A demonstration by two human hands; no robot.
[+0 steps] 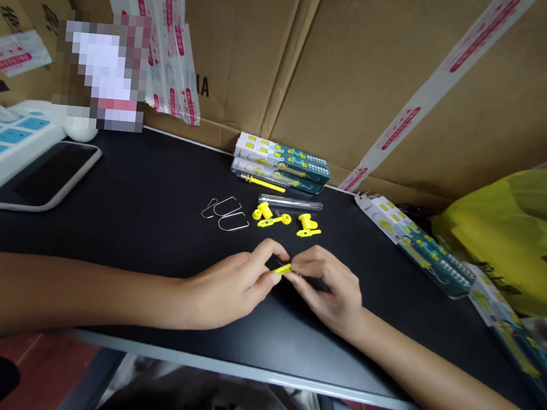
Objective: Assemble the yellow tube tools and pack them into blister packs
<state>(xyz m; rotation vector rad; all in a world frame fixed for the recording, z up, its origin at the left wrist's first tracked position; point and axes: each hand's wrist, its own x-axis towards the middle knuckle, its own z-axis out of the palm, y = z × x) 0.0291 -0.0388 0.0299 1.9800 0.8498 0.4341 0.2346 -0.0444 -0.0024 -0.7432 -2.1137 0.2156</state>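
Note:
My left hand [235,284] pinches a small yellow plastic piece [282,269] between thumb and index finger, above the black table. Close against it, my right hand [331,286] has its fingertips closed on a thin metal piece [296,273] at the yellow piece's right end; its shape is mostly hidden. Beyond my hands lie bent metal hooks [234,221], several yellow parts [275,220], a small spring [278,213] and a clear tube [291,203]. A yellow rod [266,184] rests behind the tube.
Printed boxes [281,162] are stacked at the table's back edge, with more boxes [416,246] at the right beside a yellow bag [514,239]. On the left are a phone [43,175] and a white power strip [13,144]. Large cardboard boxes [372,67] stand behind.

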